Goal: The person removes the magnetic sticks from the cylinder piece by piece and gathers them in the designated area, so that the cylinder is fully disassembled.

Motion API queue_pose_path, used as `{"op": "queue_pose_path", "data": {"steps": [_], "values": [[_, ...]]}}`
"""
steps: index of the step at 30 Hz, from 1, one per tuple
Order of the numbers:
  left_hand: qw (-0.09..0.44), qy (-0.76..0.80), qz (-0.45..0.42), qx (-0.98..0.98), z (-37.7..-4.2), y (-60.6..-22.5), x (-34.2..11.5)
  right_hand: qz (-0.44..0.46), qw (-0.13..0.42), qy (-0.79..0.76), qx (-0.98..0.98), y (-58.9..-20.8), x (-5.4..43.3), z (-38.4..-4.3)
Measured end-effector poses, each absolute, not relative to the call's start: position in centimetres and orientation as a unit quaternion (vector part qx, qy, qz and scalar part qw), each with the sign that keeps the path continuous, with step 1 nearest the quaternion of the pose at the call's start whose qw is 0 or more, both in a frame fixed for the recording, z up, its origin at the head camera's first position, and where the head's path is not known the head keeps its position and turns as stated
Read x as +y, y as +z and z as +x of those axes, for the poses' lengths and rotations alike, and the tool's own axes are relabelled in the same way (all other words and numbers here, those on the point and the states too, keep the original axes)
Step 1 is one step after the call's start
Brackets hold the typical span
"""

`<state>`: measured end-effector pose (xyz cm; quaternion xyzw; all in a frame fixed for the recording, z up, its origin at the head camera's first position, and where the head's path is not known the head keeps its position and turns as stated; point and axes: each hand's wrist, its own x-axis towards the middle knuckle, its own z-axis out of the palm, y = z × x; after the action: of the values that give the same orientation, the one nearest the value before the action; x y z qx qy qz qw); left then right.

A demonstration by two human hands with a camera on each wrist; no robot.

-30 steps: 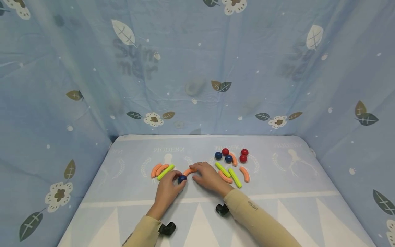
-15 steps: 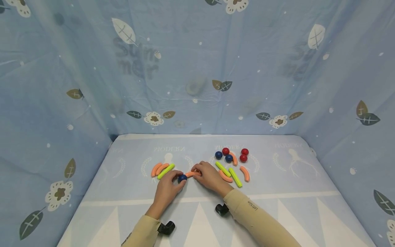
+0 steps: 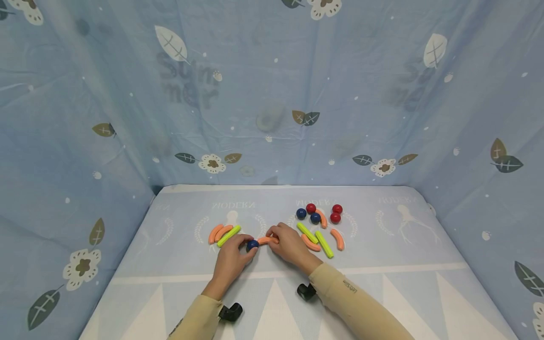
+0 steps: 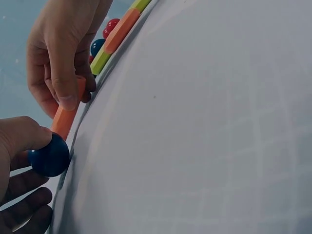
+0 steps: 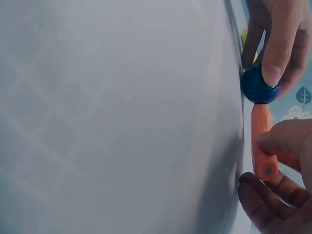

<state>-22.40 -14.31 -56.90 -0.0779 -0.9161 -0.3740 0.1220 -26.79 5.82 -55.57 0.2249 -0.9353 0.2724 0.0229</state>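
Observation:
My left hand (image 3: 231, 257) pinches a dark blue ball (image 4: 50, 156) between thumb and fingers, low over the table. With thumb and fingertips, my right hand (image 3: 291, 243) grips a curved orange rod (image 5: 260, 131). One end of the rod meets the ball. At its other end, in the right wrist view, a small grey disc shows. Left of the hands lie two orange rods (image 3: 216, 234) and a yellow-green rod (image 3: 228, 236).
Right of my right hand lie yellow-green rods (image 3: 325, 244) and several orange rods (image 3: 337, 239). Behind them are two blue balls (image 3: 301, 214) and several red balls (image 3: 335, 218). A patterned curtain (image 3: 272, 94) closes off the table's back and sides.
The orange rod has swung from slanting to nearly level, its far end coming toward me. My right hand has shifted slightly with it. My left hand and the blue ball stay nearly in place.

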Motion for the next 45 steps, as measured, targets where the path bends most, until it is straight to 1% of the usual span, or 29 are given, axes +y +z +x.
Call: {"op": "queue_pose_path", "data": {"steps": [11, 17, 27, 38, 45], "values": [[0.121, -0.368, -0.068, -0.919, -22.5, -57.0, -14.2, 0.19, 0.074, 0.228, -0.952, -55.2, 7.6, -26.9], [0.118, -0.373, -0.072, -0.917, -22.4, -57.0, -14.3, 0.166, 0.087, 0.225, -0.956, -55.0, 9.0, -27.2], [0.117, -0.378, -0.074, -0.915, -22.4, -56.8, -14.3, 0.164, 0.095, 0.209, -0.959, -55.5, 10.0, -27.6], [0.117, -0.375, -0.075, -0.917, -22.4, -56.9, -14.2, 0.145, 0.067, 0.202, -0.966, -55.7, 10.1, -27.5], [0.117, -0.377, -0.074, -0.916, -22.4, -57.0, -14.3, 0.153, 0.074, 0.214, -0.962, -55.5, 10.3, -27.1]]}}
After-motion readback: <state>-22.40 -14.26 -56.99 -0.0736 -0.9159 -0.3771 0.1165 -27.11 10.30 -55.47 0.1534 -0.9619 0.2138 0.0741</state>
